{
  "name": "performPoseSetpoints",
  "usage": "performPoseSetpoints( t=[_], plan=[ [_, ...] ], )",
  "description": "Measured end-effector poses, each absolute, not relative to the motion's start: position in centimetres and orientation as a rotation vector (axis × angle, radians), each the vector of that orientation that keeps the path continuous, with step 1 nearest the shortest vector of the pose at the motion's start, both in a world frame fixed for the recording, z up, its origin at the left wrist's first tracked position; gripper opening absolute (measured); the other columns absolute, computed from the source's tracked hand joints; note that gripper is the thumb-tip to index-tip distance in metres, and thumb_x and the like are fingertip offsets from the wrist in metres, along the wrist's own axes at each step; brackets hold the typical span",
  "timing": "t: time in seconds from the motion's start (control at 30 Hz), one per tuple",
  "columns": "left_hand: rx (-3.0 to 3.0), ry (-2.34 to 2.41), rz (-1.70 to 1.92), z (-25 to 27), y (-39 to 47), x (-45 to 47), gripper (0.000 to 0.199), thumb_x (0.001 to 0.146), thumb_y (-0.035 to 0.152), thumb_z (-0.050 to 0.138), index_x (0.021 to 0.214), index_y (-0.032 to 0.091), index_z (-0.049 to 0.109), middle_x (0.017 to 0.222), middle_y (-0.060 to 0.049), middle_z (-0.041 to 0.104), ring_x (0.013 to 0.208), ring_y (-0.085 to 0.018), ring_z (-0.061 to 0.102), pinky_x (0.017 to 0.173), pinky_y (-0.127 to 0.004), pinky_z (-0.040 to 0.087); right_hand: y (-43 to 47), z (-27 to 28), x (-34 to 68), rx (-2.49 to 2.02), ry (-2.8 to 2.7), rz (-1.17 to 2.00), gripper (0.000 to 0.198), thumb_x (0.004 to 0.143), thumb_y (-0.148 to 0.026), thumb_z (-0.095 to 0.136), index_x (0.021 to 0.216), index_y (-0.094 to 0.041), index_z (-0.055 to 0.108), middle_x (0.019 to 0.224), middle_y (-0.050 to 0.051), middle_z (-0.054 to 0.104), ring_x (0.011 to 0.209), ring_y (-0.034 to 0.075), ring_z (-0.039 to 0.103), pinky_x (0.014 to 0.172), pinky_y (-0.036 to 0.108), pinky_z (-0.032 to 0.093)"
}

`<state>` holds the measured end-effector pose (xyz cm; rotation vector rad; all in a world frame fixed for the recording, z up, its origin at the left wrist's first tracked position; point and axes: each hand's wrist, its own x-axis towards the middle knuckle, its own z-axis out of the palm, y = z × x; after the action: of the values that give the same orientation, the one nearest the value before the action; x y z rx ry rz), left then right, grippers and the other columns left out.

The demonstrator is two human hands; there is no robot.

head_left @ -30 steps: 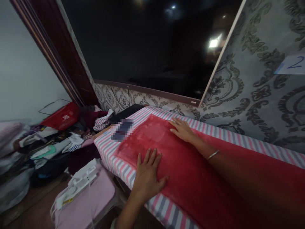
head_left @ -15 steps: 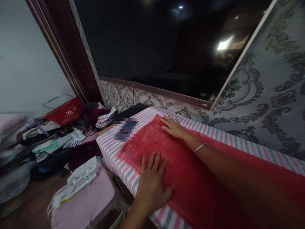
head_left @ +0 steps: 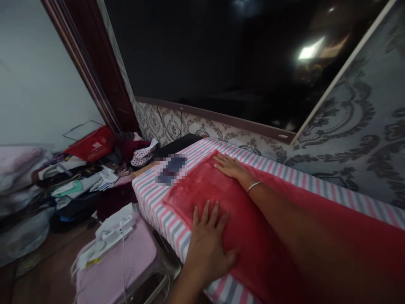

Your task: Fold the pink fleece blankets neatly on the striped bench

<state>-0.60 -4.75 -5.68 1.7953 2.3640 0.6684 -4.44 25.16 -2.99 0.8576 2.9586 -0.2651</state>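
Observation:
A red velvety cloth [head_left: 253, 219] lies spread lengthwise over a pink, grey and white striped cover [head_left: 158, 181] on a long table. My left hand [head_left: 210, 238] rests flat on the near side of the red cloth, its fingers spread. Toward the far edge, close to the cloth's far left corner, my right hand [head_left: 229, 166] also lies flat with fingers extended; a silver bangle circles that wrist. Neither hand grips anything. A blurred-out dark item [head_left: 171, 169] sits on the striped cover just beyond the cloth's left end.
Left of the table stands a pink stool [head_left: 133, 257] bearing a white power strip [head_left: 110, 238] with cords. Behind it are heaped clothes [head_left: 82, 185] and a red basket [head_left: 91, 145]. A large dark screen [head_left: 237, 63] hangs on the patterned wall above the table.
The view has shifted slightly, so the scene sits a little farther right. Both hands stay flat on the red cloth in nearly the same places.

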Motion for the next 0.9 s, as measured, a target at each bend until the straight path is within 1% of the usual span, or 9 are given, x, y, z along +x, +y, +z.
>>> performPoseSetpoints(
  t=[0.1,0.23,0.33,0.5,0.6,0.7,0.77,0.83,0.9],
  plan=[
    [1.807,2.383,0.637,-5.2,-4.5,-0.8,0.081,0.077,0.057,0.071,0.151,0.03,0.051,0.166,-0.009,0.032,0.155,-0.041,0.023,0.124,-0.071,0.01,23.2,-1.6,-3.3,0.948,2.94,-0.261,0.063,0.106,-0.058,0.024,0.164,-0.033,0.024,0.171,0.002,0.015,0.157,0.033,0.007,0.123,0.064,0.013],
    [1.845,2.44,0.547,-4.4,-4.0,-1.0,0.076,0.079,0.051,0.071,0.149,0.026,0.053,0.164,-0.012,0.038,0.153,-0.042,0.027,0.122,-0.071,0.014,21.1,-1.4,2.5,0.937,2.952,-0.372,0.064,0.106,-0.057,0.027,0.165,-0.031,0.022,0.171,0.004,0.015,0.158,0.03,0.006,0.125,0.059,0.013],
    [1.906,2.476,0.519,-4.4,-3.8,-1.2,0.071,0.083,0.048,0.068,0.148,0.024,0.054,0.162,-0.013,0.04,0.151,-0.041,0.031,0.122,-0.069,0.019,19.5,-2.3,10.0,0.929,2.943,-0.384,0.065,0.105,-0.058,0.03,0.164,-0.029,0.027,0.17,0.004,0.017,0.157,0.03,0.01,0.125,0.057,0.016],
    [2.008,2.535,0.456,-4.7,-3.4,-1.8,0.065,0.09,0.049,0.061,0.148,0.022,0.053,0.16,-0.014,0.043,0.15,-0.039,0.035,0.119,-0.067,0.027,14.9,-3.8,24.5,1.006,2.974,-0.353,0.066,0.103,-0.06,0.039,0.161,-0.029,0.035,0.167,0.008,0.027,0.154,0.033,0.025,0.123,0.056,0.025],
    [2.025,2.568,0.339,-4.0,-3.0,-1.7,0.063,0.092,0.047,0.057,0.149,0.022,0.052,0.16,-0.015,0.043,0.15,-0.038,0.035,0.118,-0.065,0.029,10.6,-4.0,32.0,1.12,2.966,-0.4,0.065,0.103,-0.058,0.043,0.161,-0.031,0.036,0.167,0.008,0.027,0.154,0.033,0.024,0.123,0.058,0.025],
    [2.035,2.59,0.219,-3.4,-2.7,-1.8,0.061,0.095,0.045,0.05,0.15,0.021,0.051,0.161,-0.015,0.041,0.15,-0.037,0.034,0.118,-0.063,0.03,5.6,-3.9,37.5,1.232,2.932,-0.501,0.061,0.103,-0.053,0.046,0.159,-0.029,0.04,0.166,0.008,0.03,0.154,0.032,0.023,0.124,0.058,0.023],
    [2.03,2.591,0.183,-3.5,-2.4,-2.4,0.062,0.096,0.046,0.046,0.151,0.018,0.05,0.162,-0.016,0.039,0.151,-0.037,0.033,0.118,-0.063,0.029,2.4,-3.9,40.4,1.311,2.964,-0.573,0.059,0.103,-0.051,0.047,0.157,-0.028,0.044,0.164,0.008,0.034,0.153,0.031,0.026,0.124,0.056,0.024],
    [2.032,2.573,0.212,-3.8,-1.8,-3.3,0.062,0.096,0.046,0.042,0.152,0.019,0.048,0.163,-0.015,0.039,0.151,-0.037,0.033,0.117,-0.065,0.03,-0.2,-4.0,42.9,1.422,3.044,-0.626,0.055,0.103,-0.049,0.047,0.152,-0.026,0.051,0.16,0.01,0.043,0.151,0.03,0.032,0.123,0.055,0.028],
    [2.011,2.549,0.248,-4.0,-0.9,-4.0,0.058,0.095,0.042,0.042,0.148,0.023,0.052,0.159,-0.013,0.045,0.149,-0.037,0.037,0.114,-0.068,0.033,-2.2,-4.2,45.4,1.585,3.148,-0.683,0.05,0.104,-0.049,0.046,0.145,-0.025,0.06,0.15,0.011,0.056,0.144,0.029,0.044,0.119,0.052,0.037]
  ],
)
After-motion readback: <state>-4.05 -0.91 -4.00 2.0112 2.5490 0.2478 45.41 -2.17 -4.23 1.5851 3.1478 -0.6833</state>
